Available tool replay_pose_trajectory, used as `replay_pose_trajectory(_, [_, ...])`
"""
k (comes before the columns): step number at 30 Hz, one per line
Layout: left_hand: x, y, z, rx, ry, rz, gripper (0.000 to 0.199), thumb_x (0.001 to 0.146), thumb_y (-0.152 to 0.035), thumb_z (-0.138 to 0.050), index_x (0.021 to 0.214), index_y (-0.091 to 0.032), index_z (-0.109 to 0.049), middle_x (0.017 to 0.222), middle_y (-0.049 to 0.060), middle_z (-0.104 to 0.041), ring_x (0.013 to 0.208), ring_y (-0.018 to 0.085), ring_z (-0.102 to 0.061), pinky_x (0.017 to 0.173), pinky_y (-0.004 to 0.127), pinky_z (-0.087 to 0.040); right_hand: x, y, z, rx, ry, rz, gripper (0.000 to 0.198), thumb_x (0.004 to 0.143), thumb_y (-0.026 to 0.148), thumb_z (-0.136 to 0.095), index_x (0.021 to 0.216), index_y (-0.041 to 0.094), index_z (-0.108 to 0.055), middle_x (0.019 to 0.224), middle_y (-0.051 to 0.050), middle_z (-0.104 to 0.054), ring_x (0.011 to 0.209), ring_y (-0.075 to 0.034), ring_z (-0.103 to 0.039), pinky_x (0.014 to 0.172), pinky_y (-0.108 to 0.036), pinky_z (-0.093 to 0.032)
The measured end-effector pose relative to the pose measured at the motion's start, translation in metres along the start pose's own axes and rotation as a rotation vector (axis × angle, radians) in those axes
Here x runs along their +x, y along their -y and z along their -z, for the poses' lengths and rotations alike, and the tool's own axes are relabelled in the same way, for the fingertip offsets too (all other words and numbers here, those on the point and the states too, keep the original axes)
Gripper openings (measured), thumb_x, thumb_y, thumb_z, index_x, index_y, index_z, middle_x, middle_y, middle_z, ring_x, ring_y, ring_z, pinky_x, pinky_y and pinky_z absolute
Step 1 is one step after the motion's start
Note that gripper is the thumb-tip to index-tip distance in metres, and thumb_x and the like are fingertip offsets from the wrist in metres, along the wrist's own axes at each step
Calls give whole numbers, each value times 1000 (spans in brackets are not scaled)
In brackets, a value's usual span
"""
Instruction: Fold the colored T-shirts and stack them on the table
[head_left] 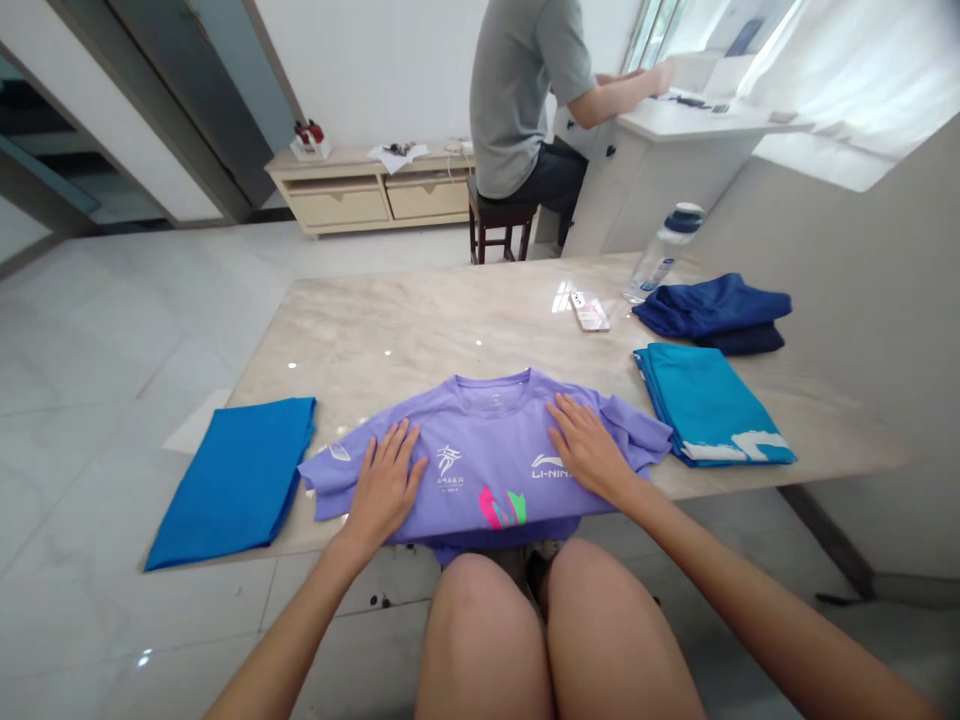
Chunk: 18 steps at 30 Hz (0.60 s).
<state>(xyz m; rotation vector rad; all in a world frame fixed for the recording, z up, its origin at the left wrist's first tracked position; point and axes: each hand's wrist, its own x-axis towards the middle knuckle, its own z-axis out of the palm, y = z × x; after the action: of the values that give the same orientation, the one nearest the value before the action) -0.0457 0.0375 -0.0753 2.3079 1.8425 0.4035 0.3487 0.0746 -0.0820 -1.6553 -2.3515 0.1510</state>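
A purple T-shirt (480, 440) lies face up across the near edge of the table, its collar toward the far side and its lower part hanging over the edge. White logos and a pink and green print show on its front. My left hand (386, 478) rests flat on the shirt's left side by the sleeve, fingers stretched out. On the right chest, my right hand (589, 443) lies flat with its fingers extended, partly covering a white logo. Neither hand grips the fabric.
Folded blue cloth (232, 480) lies at the table's left; a folded turquoise garment (712, 405) and a dark blue garment (712, 308) lie right. A phone (590, 311) and a water bottle (664, 255) stand farther back. Another person (525, 100) sits on a stool beyond the table (375, 315).
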Motion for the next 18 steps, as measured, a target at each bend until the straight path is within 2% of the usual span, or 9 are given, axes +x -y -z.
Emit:
replay_pose_trajectory(4, [20,8,5,55,22,84,65,110,-48,-40,171,-23,-46,180,12,-37,169,36,-30,138,65,-20,13,1,-10,-16,1,-66,62,114,41,-37,170,16,-47,181,-16,-34,169,-36,-30,136,-62,-27])
replay_pose_trajectory(10, [43,18,8,107,38,130,69,110,-51,-40,173,-22,-43,182,12,-33,171,40,-23,137,67,-15,43,-12,-10,-29,35,-35,65,114,44,-35,172,15,-43,182,-14,-31,170,-35,-26,137,-59,-24])
replay_pose_trajectory(14, [72,29,6,111,43,142,71,110,-53,-38,174,-21,-41,183,13,-31,171,40,-22,137,67,-14,78,-22,-17,-22,35,-15,66,114,45,-35,173,17,-42,182,-14,-31,171,-35,-25,137,-61,-23])
replay_pose_trajectory(18, [118,48,6,105,63,135,71,110,-54,-38,175,-24,-39,184,11,-29,172,38,-20,138,66,-13,126,-36,-26,-11,34,-9,67,114,47,-35,173,17,-41,183,-14,-30,171,-35,-25,138,-61,-21])
